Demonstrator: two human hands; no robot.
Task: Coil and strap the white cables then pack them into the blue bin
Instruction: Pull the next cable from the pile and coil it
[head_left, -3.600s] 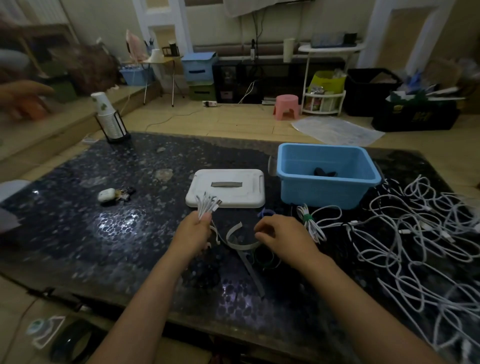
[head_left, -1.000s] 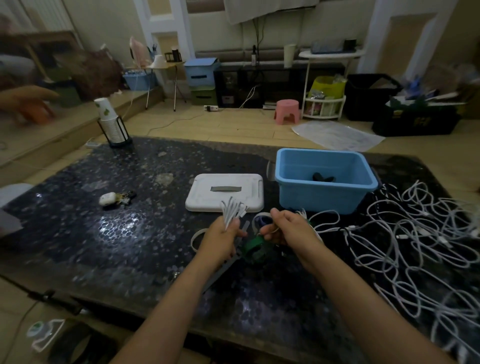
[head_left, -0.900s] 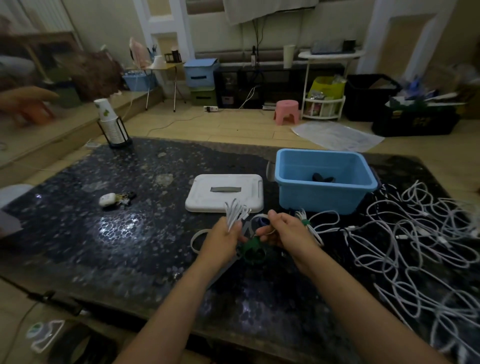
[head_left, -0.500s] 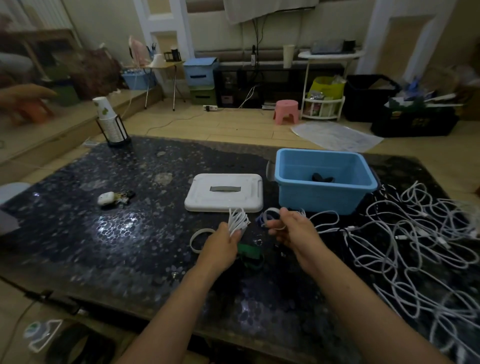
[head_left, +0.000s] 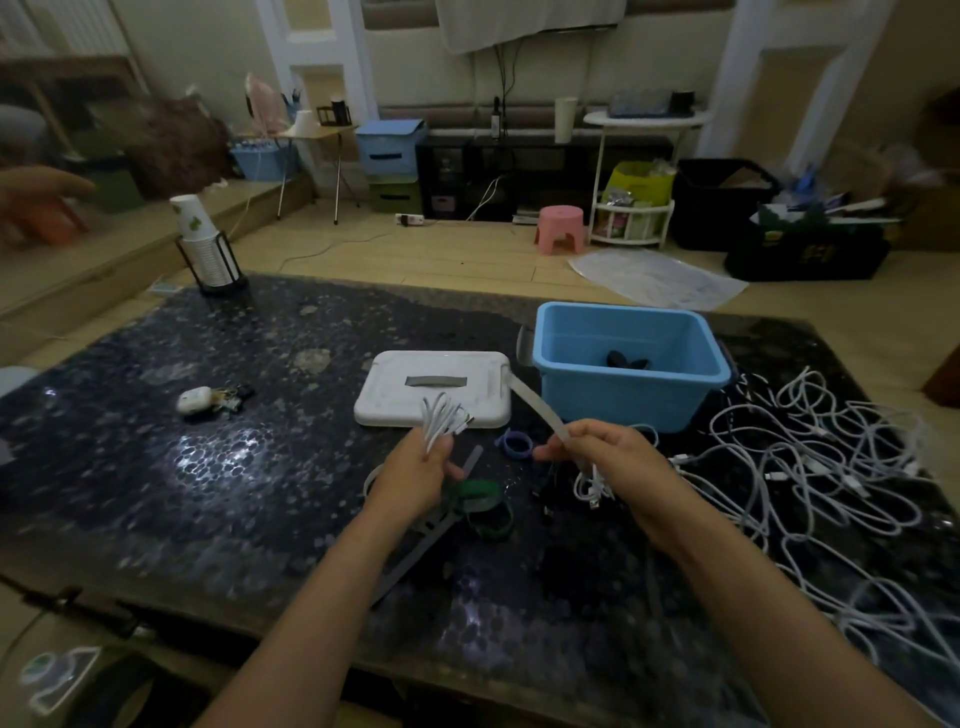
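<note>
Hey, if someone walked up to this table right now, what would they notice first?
Probably the tangle of loose white cables sprawled over the table's right side, beside the blue bin. Next, the hands at the front centre: the left hand grips a coiled cable, the right hand pinches a pale strap.

Left hand: grips coiled white cable, loops upward. Right hand: pinches grey strap. Blue bin, white lid beside it, loose white cables heaped right, green strap on dark table.
</note>
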